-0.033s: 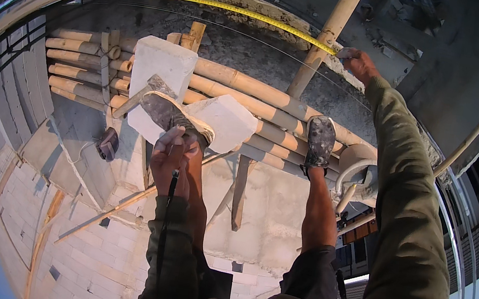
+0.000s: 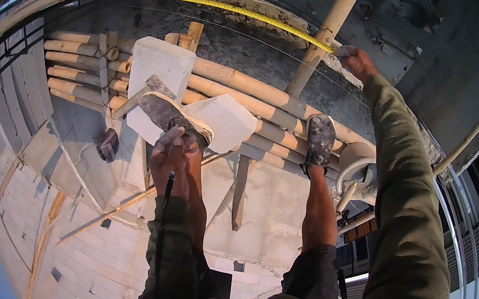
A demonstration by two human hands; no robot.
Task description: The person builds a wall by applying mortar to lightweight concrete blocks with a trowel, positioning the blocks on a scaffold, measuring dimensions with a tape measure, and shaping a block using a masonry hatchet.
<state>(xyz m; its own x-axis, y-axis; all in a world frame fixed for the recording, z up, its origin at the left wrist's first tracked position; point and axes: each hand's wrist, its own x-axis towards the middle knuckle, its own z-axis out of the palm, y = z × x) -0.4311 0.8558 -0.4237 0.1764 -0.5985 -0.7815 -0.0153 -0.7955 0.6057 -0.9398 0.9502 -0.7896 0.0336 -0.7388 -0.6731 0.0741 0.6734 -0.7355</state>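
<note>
Far off at the upper right, my right hand [image 2: 360,64] is closed around the tape measure's case [image 2: 345,51], which the fingers partly hide. Its yellow blade [image 2: 241,11] runs out to the left, past a bamboo pole [image 2: 323,38] and along a rough concrete edge. My left hand [image 2: 172,155] is beside my left shoe [image 2: 164,112], fingers drawn together; what they pinch, if anything, is too small to make out. A black cord [image 2: 167,200] lies along the left wrist and sleeve. Under that shoe is a hammer-like tool [image 2: 159,86], partly covered.
My feet are on bundled bamboo poles [image 2: 243,85]. Pale blocks [image 2: 167,55] lie on the poles. A bucket [image 2: 357,156] stands by my right shoe [image 2: 319,140]. A thin string [image 2: 227,26] crosses beyond the poles. Far below is a block wall [image 2: 103,271].
</note>
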